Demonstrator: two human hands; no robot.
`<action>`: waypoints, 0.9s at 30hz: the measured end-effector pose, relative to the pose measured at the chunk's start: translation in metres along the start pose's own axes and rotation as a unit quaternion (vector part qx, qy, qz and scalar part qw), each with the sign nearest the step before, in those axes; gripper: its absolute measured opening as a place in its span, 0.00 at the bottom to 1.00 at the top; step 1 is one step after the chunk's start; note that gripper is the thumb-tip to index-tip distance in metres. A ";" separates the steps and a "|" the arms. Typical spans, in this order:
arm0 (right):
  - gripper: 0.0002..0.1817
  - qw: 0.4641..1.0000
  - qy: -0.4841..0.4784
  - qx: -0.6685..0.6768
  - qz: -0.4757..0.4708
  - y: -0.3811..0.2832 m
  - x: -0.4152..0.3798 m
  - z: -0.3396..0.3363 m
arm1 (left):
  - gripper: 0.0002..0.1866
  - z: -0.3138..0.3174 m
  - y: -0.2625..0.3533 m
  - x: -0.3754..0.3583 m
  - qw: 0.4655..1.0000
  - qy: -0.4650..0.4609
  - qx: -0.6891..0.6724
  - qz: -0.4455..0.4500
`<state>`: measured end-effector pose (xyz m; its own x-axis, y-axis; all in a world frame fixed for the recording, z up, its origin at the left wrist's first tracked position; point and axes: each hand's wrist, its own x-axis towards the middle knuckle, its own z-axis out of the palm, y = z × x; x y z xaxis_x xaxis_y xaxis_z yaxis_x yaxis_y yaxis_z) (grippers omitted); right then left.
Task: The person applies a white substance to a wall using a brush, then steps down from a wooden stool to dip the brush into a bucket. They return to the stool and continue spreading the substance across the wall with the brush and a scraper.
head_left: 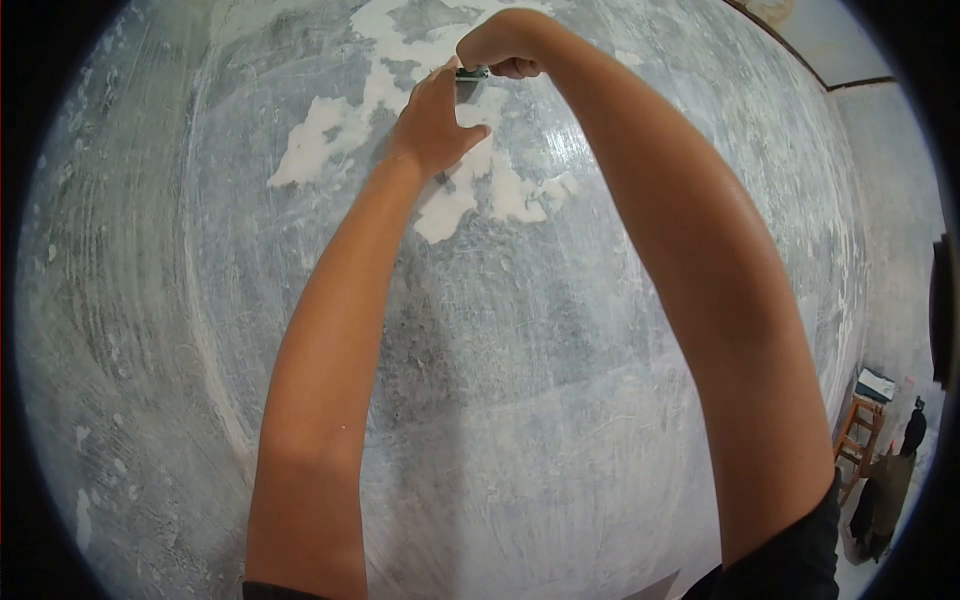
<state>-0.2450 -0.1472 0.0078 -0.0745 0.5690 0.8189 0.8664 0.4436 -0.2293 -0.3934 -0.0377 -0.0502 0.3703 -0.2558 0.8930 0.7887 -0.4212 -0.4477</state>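
Both arms reach up to a grey, patchy wall (520,330). My left hand (435,122) is held up close to the wall, its thumb spread out to the right and its fingers pointing up. Its fingertips come right to the left end of a small dark green thing with a pale lower edge (471,74). My right hand (508,42) is closed in a fist just above and to the right of that green piece, overlapping its upper side. I cannot tell what the curled right fingers hold.
White bare patches (325,140) mark the wall around the hands. At the lower right, a wooden stool (857,440) carries a dark and white item (875,385). Beside it are dark things (885,500). A corner and a ceiling edge lie at the upper right.
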 end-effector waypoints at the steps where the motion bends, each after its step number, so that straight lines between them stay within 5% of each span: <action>1: 0.17 1.000 -0.002 -0.001 0.001 0.004 0.008 -0.003 | 0.44 0.000 0.003 -0.003 1.000 -0.001 -0.002 -0.002; 3: 0.18 0.984 -0.155 -0.056 0.072 0.006 0.024 -0.016 | 0.35 -0.002 0.013 -0.004 0.997 0.000 -0.074 -0.001; 4: 0.18 0.991 -0.077 -0.081 0.080 -0.005 -0.006 -0.007 | 0.35 -0.002 0.018 -0.004 0.997 0.001 -0.074 -0.001; 8: 0.18 0.995 -0.057 -0.077 0.028 -0.004 -0.016 -0.008 | 0.24 -0.008 0.029 -0.001 0.999 0.041 0.001 -0.022; 13: 0.16 0.922 0.029 -0.365 -0.126 0.005 -0.001 -0.003 | 0.21 -0.026 0.033 0.006 0.998 0.032 0.061 -0.004; 19: 0.17 0.920 0.213 -0.284 -0.164 0.026 0.004 -0.007 | 0.23 -0.046 0.014 0.006 0.990 -0.009 0.139 -0.005; 27: 0.16 0.930 0.219 -0.267 -0.127 0.025 0.074 -0.002 | 0.24 -0.073 -0.012 0.004 0.971 -0.078 0.213 -0.074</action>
<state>-0.2282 -0.0958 0.0634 -0.2040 0.1042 0.9734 0.9785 0.0512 0.1996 -0.4376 -0.0975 -0.0448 0.2807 -0.0709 0.9572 0.9582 -0.0360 -0.2837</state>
